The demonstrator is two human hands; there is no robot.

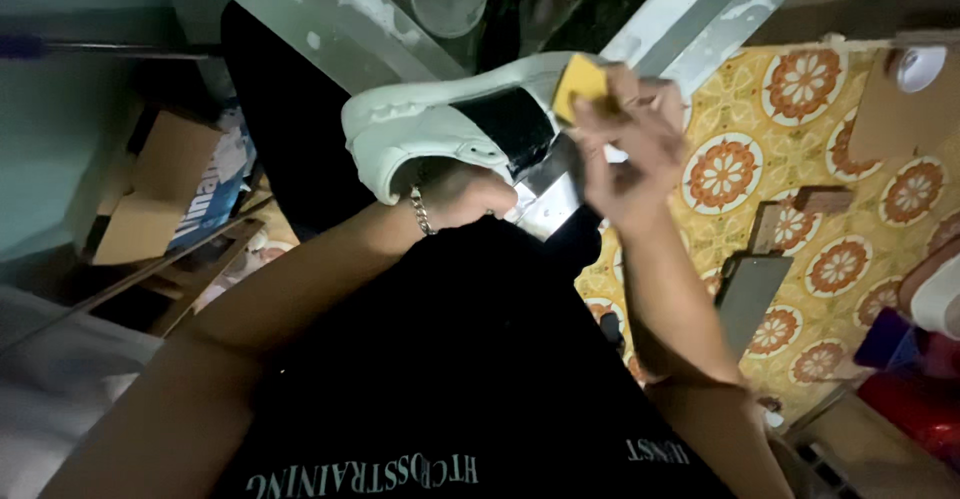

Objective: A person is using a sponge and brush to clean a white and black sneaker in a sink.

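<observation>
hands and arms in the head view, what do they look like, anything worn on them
Both arms are bare up to the frame edge, no sleeves or gloves showing. The left hand has a silver chain bracelet at the wrist. The right hand wears nothing visible and is motion-blurred.

Smooth white leather-like shoe [440, 119] with glossy black panel; matt yellow sponge [578, 83]; patterned floor covering [800, 179].

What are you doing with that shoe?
A person holds a white sneaker with a black heel patch up over their lap. The left hand is tucked inside the shoe's opening, and a chain bracelet sits at that wrist. The right hand presses a yellow sponge against the heel end. A yellow floral mat lies on the floor to the right.
</observation>
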